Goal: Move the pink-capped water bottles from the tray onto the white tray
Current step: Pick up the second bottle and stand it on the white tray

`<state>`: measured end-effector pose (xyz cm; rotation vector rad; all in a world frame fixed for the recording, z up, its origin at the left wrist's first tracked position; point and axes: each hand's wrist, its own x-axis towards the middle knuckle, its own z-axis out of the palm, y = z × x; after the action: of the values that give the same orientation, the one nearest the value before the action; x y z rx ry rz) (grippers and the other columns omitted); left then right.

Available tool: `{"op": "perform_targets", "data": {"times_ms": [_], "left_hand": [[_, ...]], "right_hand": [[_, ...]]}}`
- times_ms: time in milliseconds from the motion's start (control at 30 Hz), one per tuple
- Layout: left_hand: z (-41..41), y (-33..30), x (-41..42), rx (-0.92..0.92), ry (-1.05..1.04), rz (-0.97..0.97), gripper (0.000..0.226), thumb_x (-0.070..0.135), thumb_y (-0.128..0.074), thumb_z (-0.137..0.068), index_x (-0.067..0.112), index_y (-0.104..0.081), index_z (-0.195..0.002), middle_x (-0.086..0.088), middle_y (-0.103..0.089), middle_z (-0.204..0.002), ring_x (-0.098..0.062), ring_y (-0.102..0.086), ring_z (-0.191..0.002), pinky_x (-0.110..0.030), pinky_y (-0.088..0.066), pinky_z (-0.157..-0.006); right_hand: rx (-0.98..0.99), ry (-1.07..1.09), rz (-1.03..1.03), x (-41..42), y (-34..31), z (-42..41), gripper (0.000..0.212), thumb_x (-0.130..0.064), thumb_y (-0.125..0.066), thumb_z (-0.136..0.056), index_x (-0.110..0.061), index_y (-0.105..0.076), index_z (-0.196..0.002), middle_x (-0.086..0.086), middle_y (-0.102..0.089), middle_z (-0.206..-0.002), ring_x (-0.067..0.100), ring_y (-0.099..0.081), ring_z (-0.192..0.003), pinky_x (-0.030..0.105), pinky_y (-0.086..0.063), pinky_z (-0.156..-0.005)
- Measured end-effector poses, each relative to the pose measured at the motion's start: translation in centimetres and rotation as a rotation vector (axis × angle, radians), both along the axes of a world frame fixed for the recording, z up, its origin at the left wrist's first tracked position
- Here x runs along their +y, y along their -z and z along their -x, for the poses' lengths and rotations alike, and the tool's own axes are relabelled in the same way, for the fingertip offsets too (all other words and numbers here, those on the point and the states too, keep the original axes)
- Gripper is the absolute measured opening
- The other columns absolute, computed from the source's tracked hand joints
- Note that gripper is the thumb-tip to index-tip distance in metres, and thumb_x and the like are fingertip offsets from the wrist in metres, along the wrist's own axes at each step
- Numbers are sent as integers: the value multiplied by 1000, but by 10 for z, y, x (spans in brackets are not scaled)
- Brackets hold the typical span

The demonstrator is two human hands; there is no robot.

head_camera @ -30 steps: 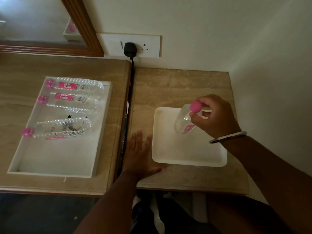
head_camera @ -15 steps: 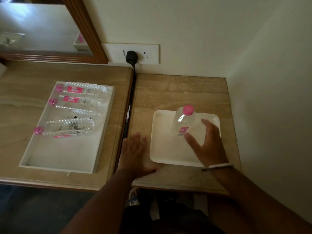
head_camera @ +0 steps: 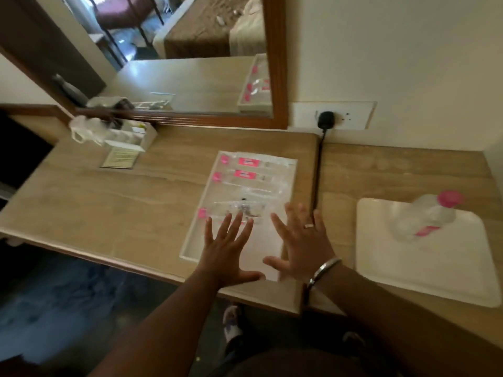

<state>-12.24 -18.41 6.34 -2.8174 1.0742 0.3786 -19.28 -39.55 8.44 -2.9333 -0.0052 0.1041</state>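
Three pink-capped bottles (head_camera: 246,183) lie flat in source tray (head_camera: 190,247), caps toward left, so sideways grip needed. One bottle (head_camera: 427,216) stands upright on white tray (head_camera: 435,268) at right, well apart. Left hand (head_camera: 226,250) and right hand (head_camera: 302,244) hover over nearest bottle (head_camera: 239,210), fingers spread, holding nothing, probably preparing two-handed pickup.

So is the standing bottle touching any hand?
Apart. In the head view the standing bottle sits alone on the white tray, while the left hand and right hand spread far off.
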Motion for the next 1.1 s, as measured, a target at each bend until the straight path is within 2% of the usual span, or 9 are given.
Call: {"op": "perform_targets", "data": {"times_ms": [133, 267, 333, 500, 600, 700, 867, 1000, 1100], "left_hand": [[-47, -3, 102, 10, -59, -19, 126, 97, -40, -64, 25, 4, -158, -12, 5, -166, -35, 7, -151, -65, 16, -114], [-86, 7, 190, 16, -106, -48, 128, 101, -34, -61, 31, 21, -153, -10, 14, -165, -33, 19, -149, -64, 22, -112], [-100, 16, 220, 54, -106, -44, 129, 101, -36, -60, 31, 21, -153, -10, 11, -165, -35, 15, -149, -64, 21, -112], [-133, 49, 235, 154, 0, 22, 133, 101, -40, -60, 31, 26, -151, -10, 18, -164, -32, 24, -147, -61, 24, -112], [-146, 62, 224, 204, 93, 89, 134, 98, -46, -61, 27, 16, -155, -9, 17, -165, -30, 25, -147, -55, 26, -113], [-154, 65, 215, 225, 175, 130, 132, 98, -48, -63, 26, 11, -157, -10, 15, -165, -30, 24, -148, -59, 21, -114], [-158, 70, 214, 234, 190, 171, 130, 100, -43, -62, 27, 5, -158, -10, 10, -166, -31, 19, -149, -62, 18, -114], [-158, 72, 214, 229, 197, 186, 128, 101, -40, -63, 27, 3, -158, -10, 9, -166, -31, 17, -150, -67, 10, -115], [-158, 71, 215, 223, 196, 186, 128, 101, -38, -63, 26, 2, -158, -10, 10, -166, -31, 17, -150, -67, 9, -115]], "right_hand": [[-8, -29, 82, 80, 9, -63, 103, -87, -27, -67, -29, -3, -149, 12, -7, -160, 40, -6, -144, 59, 6, -111], [25, -70, 146, 134, 13, -114, 102, -82, -35, -67, -25, -15, -148, 14, -21, -157, 39, -21, -141, 57, -9, -112], [65, -74, 186, 154, 14, -133, 98, -76, -44, -70, -22, -18, -147, 15, -25, -155, 38, -26, -139, 55, -14, -112], [159, -38, 282, 175, 23, -162, 82, -62, -58, -73, -19, -32, -138, 15, -43, -141, 34, -42, -126, 49, -23, -110], [160, 17, 290, 179, 23, -170, 55, -52, -62, -76, -17, -51, -116, 10, -59, -116, 30, -56, -105, 45, -30, -103], [154, 41, 310, 181, 16, -174, 40, -48, -62, -78, -17, -58, -104, 7, -62, -103, 28, -61, -93, 42, -37, -97], [84, 118, 204, 178, -4, -171, 39, -46, -70, -74, -18, -64, -101, 5, -65, -103, 26, -62, -91, 41, -43, -92], [-166, 242, 4, 167, -31, -149, 41, -40, -78, -69, -13, -66, -98, 11, -65, -105, 30, -62, -92, 44, -49, -82], [-308, 369, -140, 155, -52, -125, 44, -44, -76, -72, -13, -62, -100, 11, -62, -106, 26, -57, -96, 37, -45, -81]]}}
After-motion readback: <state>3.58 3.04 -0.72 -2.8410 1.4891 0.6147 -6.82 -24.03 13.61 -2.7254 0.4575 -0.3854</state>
